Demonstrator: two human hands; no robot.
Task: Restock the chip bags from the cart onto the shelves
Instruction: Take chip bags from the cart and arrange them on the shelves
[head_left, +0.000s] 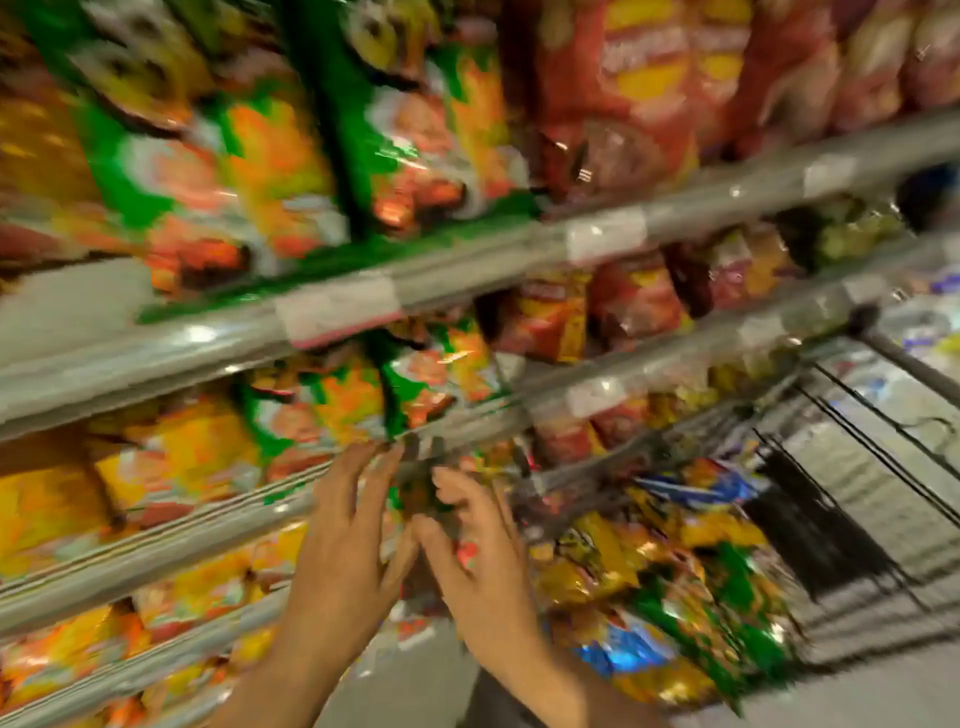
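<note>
The view is motion-blurred. My left hand (348, 545) and my right hand (478, 561) meet in front of a low shelf rail. Between them is a small green and dark chip bag (415, 499). The left hand's fingers are spread straight against the bag's left side. The right hand's fingers and thumb curl round its right side. The black wire cart (831, 519) stands to the right, with a pile of yellow, green and blue chip bags (649, 571) in it. Just above my hands, green and orange chip bags (363, 400) stand on the shelf (597, 400).
Grey shelf rails with price labels (337, 306) run diagonally across the view. Green, orange and yellow bags fill the left shelves, and red bags (623, 78) fill the upper right. A grey floor (415, 680) shows below my wrists.
</note>
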